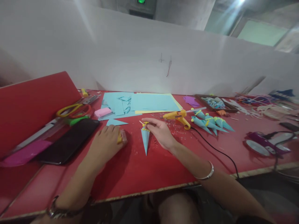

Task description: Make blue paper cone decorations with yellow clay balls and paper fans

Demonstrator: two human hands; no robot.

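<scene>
My left hand (105, 143) is closed around a small clear packet with yellow material (121, 137) inside, resting low over the red table. To its right, my right hand (161, 132) pinches the wide top end of a blue paper cone (145, 141), whose tip points toward me. Yellow trim (146, 125) shows at the cone's top, partly covered by my fingers. A thin pale stick end (141, 122) sticks out beside my fingertips. Just beyond my left hand lies a blue paper triangle (116, 122).
A yellow glue gun (177, 115) with a black cord lies right of my hand, near finished blue cones (210, 123). Blue sheets (151, 102) lie behind. A black phone (70, 143), scissors (74, 111) and pink packet (102, 112) are at left; a purple device (266, 143) at right.
</scene>
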